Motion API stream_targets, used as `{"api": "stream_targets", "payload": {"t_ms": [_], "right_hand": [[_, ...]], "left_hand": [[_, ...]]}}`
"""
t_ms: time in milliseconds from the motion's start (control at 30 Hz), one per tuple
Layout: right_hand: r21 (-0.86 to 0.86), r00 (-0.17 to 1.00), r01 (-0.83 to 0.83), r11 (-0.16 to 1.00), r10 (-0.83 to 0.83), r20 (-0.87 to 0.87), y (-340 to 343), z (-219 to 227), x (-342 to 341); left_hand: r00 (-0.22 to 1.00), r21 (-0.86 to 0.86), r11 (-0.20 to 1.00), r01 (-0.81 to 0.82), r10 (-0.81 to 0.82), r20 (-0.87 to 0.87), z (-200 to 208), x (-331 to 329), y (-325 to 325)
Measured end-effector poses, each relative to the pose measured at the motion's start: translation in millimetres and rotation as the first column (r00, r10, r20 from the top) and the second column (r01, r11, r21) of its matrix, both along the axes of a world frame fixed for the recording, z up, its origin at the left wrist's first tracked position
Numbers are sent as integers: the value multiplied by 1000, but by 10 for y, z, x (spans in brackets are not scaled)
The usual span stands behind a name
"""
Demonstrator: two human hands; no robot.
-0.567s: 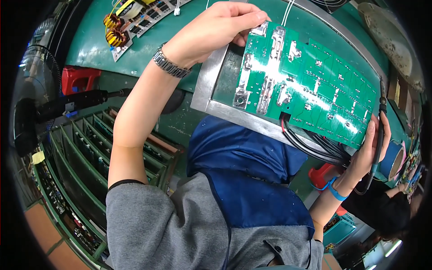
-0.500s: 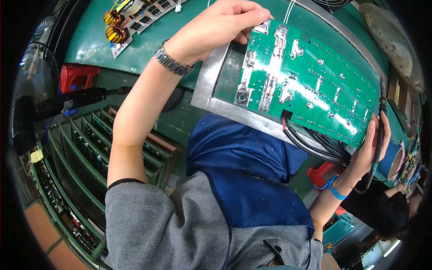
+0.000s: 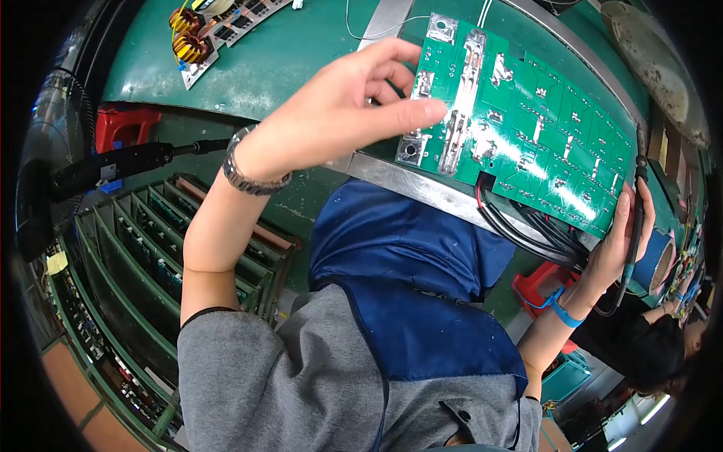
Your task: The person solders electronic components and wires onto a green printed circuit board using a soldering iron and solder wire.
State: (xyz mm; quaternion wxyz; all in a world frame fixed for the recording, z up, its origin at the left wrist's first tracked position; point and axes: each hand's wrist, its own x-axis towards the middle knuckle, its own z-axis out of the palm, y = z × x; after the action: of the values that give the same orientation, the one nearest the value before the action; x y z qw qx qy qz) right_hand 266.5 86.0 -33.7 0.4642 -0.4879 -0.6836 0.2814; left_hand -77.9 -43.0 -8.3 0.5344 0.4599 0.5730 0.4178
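A green circuit board [image 3: 512, 94], solder side up, tilts over a metal frame [image 3: 422, 187] on the bench. Broad solder strips run along its left part. At the board's left edge is my left hand [image 3: 354, 109], fingers apart; the thumb reaches over the solder pads and some fingertips are hidden by the edge. My right hand [image 3: 614, 233] grips the lower right corner. A slim black soldering iron [image 3: 635, 218] is also held in that hand, its tip pointing up. Black cables [image 3: 527, 245] and a red wire come out below the board.
Another board with copper coils [image 3: 192, 49] lies at the bench's far left. Green racks [image 3: 143, 264] filled with boards stand lower left, near a red stool [image 3: 124, 124]. A blue tape roll [image 3: 657, 264] is at the right, and a person in black [image 3: 640, 350] sits beyond.
My left hand has left the board's upper left corner and moved down along its left edge, its fingers spreading. My right hand keeps the board and soldering iron nearly where they were.
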Motion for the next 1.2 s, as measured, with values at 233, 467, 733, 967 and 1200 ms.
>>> {"api": "stream_targets", "payload": {"t_ms": [233, 467, 733, 967, 1200], "right_hand": [[-4, 1000, 5, 1000, -5, -24, 1, -14, 3], [-14, 998, -16, 1000, 15, -64, 15, -32, 20], [-18, 999, 10, 1000, -11, -43, 7, -13, 20], [-24, 999, 22, 999, -23, -49, 2, -14, -9], [-29, 999, 13, 999, -15, -38, 8, -21, 10]], "left_hand": [[991, -30, 996, 81, -77, 111, -35, 145, -79], [961, -14, 1000, 19, -14, 277, -35, 190, -83], [970, -73, 997, 27, -9, 244, -3, 86, -79], [986, -71, 997, -5, 16, 165, 22, 124, -149], [975, -123, 992, -41, 67, 212, 60, 161, -150]]}}
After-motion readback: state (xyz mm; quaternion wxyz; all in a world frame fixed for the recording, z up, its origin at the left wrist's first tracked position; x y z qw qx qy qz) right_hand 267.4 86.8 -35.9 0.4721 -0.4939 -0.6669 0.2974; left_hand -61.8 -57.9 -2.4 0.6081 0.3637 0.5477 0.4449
